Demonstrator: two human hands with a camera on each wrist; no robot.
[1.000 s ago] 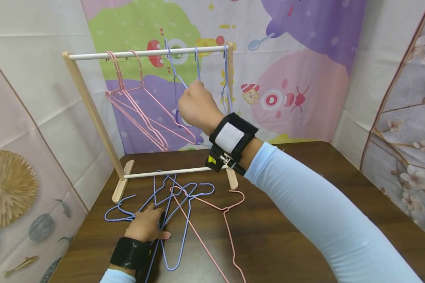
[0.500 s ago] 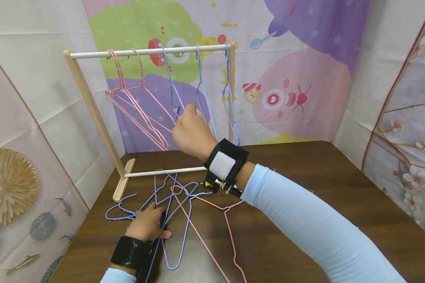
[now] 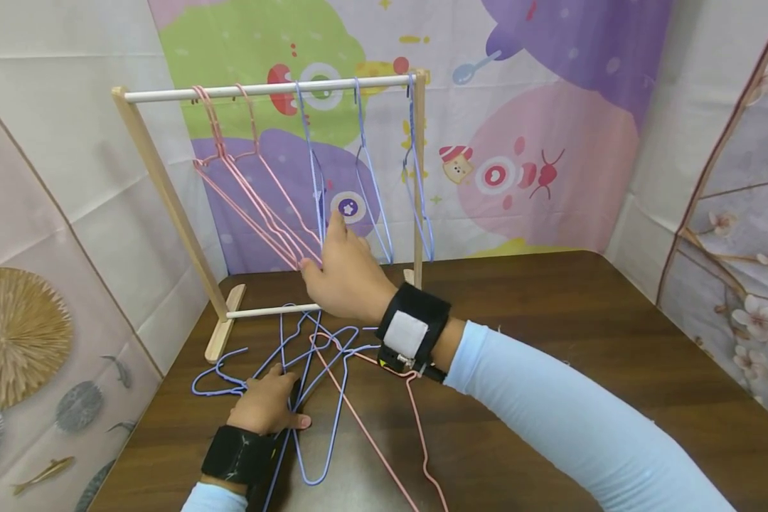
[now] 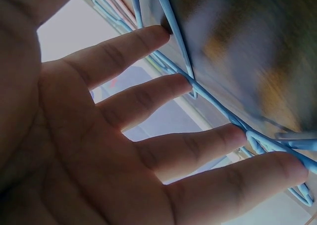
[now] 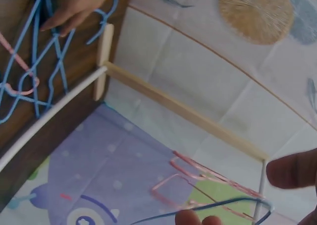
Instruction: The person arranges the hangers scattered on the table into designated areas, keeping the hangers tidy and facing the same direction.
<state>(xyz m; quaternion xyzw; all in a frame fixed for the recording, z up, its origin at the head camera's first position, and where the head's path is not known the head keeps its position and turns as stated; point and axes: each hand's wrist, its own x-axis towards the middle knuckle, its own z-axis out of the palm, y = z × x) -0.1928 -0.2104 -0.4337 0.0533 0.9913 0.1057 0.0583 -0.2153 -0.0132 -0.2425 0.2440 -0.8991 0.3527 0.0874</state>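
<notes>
A dark wooden counter (image 3: 550,341) sits in a corner of patterned cloth walls: a cartoon backdrop (image 3: 518,142) in pink, purple and green behind, a fish-and-fan print (image 3: 25,334) on the left, blossom branches (image 3: 742,235) on the right.

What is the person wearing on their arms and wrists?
Both arms wear light blue sleeves; the right sleeve runs down to the wrist. The right hand has a black wrist strap with a white patch and a small device with a yellow mark. The left hand has a plain black wrist strap. The hands are bare, without gloves.
</notes>
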